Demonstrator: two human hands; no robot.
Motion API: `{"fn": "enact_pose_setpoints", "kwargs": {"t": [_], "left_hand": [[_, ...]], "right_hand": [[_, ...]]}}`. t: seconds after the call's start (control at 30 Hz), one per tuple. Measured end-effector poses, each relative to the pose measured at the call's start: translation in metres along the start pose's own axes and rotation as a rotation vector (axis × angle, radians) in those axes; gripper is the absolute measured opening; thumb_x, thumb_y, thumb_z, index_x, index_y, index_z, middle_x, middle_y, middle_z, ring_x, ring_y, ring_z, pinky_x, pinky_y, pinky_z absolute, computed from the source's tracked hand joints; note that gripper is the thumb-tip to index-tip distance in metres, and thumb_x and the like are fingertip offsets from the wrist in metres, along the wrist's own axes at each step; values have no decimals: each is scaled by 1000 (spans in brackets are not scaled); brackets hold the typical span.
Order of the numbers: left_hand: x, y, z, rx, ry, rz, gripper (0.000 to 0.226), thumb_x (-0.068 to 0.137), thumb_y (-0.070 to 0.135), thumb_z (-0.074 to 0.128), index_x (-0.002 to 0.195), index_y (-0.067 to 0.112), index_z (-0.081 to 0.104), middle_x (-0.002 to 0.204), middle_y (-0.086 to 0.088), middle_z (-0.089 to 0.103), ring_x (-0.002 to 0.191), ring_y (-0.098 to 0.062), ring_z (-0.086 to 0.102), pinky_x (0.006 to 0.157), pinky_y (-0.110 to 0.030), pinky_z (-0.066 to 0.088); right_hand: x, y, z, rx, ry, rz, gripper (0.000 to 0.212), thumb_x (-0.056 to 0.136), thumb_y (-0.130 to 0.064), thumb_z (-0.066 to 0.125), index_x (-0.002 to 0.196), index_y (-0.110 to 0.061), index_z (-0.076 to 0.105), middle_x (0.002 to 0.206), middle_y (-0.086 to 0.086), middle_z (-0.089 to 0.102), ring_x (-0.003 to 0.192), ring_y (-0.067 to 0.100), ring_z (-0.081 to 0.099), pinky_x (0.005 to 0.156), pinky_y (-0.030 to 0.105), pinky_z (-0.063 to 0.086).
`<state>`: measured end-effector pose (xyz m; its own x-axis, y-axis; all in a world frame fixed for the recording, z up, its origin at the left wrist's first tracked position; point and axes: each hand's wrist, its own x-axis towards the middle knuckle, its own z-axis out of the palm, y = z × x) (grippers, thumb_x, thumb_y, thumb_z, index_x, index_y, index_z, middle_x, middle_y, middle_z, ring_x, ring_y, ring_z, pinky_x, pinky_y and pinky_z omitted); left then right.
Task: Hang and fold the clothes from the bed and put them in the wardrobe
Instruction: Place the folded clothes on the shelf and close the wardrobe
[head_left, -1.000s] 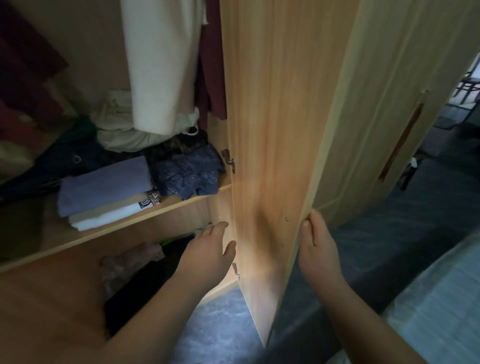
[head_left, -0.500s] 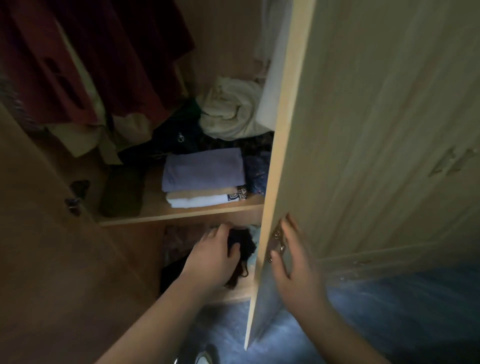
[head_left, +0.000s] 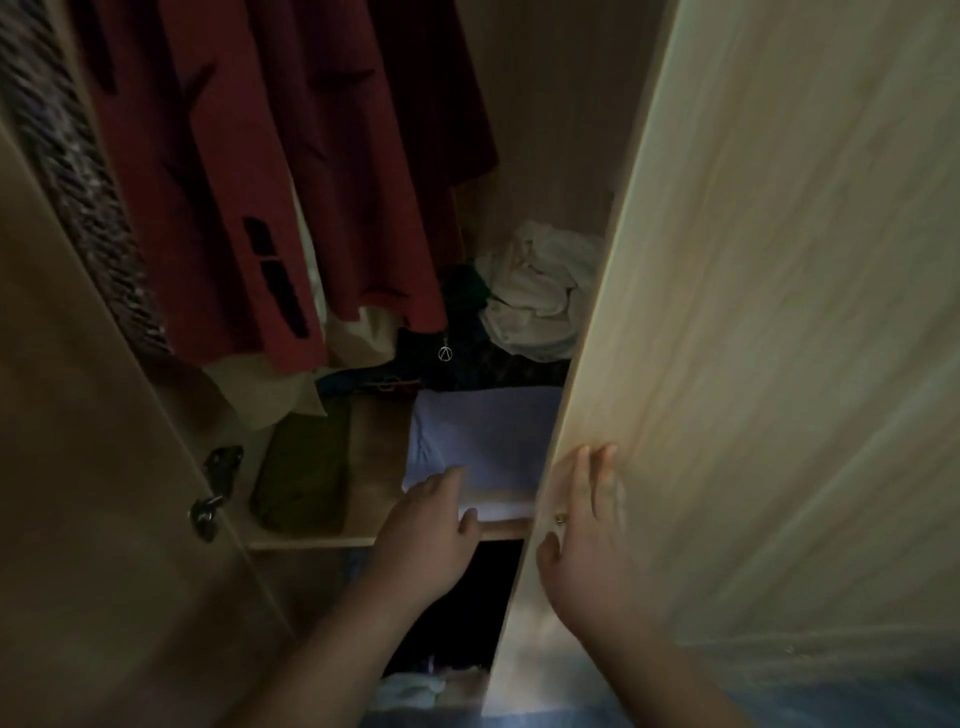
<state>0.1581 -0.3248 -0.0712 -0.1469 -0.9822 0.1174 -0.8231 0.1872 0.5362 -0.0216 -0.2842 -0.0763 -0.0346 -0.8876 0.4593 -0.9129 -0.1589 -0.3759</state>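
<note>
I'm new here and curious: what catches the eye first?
The red garments hanging at upper left stand out in the dim light. A pale door fills the right side, with the right hand laid flat near its edge. Between them, the left hand reaches towards a folded lilac stack on the shelf.

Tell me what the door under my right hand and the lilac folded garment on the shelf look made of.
Wardrobe door: probably laminated or veneered board, pale and matt, with straight grain streaks and a flat edge. Lilac folded garment: a soft, matt fabric, perhaps cotton knit, from its smooth rounded folds; weave too dim to tell.
</note>
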Motion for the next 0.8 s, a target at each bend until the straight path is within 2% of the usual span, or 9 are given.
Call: {"fn": "enact_pose_setpoints", "kwargs": {"t": [0.07,0.13,0.23,0.3,0.37,0.43,0.57,0.7,0.8], "left_hand": [[4,-4,1,1,-12,0,49,98,36,50,144,25,36,140,2,52,123,-17,50,96,-30,45],[6,-5,1,2,-15,-6,52,98,35,49,146,23,35,143,1,49,126,-18,48,98,-29,43],[2,-2,-1,30,1,-29,52,97,35,49,146,23,35,141,-1,50,124,-20,50,96,-31,44],[-6,3,-4,49,16,-39,49,97,35,49,144,24,37,138,-2,52,120,-21,52,93,-33,46],[-21,8,-5,47,37,-62,48,96,34,49,143,26,38,134,-3,54,117,-23,54,91,-33,47],[-39,11,-4,47,57,-87,49,95,32,50,143,26,39,133,-2,54,117,-22,53,93,-33,46],[-97,16,6,47,114,-220,49,95,33,48,143,28,40,140,4,49,127,-19,47,103,-33,43],[-170,9,16,130,129,-391,47,94,35,45,140,30,40,136,9,50,125,-17,48,99,-31,43],[-228,0,6,201,146,-536,39,92,43,42,128,30,45,122,7,54,115,-21,53,89,-33,45]], "right_hand": [[4,0,1,-66,14,-85,127,49,3,80,151,-11,5,156,11,-7,137,42,21,103,53,43],[9,-2,1,-63,1,-92,127,46,3,81,150,-6,8,155,13,-5,137,42,20,107,49,28],[10,5,10,33,-18,-30,120,62,-1,73,154,-15,-3,161,6,-24,147,37,9,117,45,21],[8,16,8,101,-82,-19,105,74,-6,65,155,-19,0,160,-1,-27,151,31,4,118,44,26],[3,24,-1,162,-174,-14,89,81,-10,59,156,-22,13,164,-5,-13,151,21,9,116,39,32],[-7,30,-8,195,-224,-32,79,81,-10,59,152,-21,27,164,-5,9,149,17,19,117,33,29],[-35,28,-24,178,-311,-137,61,81,-15,63,139,-19,45,146,2,42,136,19,37,111,29,31],[-60,7,-26,216,-459,-255,57,85,-19,61,140,-18,47,133,1,54,125,19,49,104,29,40],[-81,-22,-20,213,-628,-324,55,92,-29,55,145,-24,39,142,-5,48,133,14,42,107,28,39]]}}
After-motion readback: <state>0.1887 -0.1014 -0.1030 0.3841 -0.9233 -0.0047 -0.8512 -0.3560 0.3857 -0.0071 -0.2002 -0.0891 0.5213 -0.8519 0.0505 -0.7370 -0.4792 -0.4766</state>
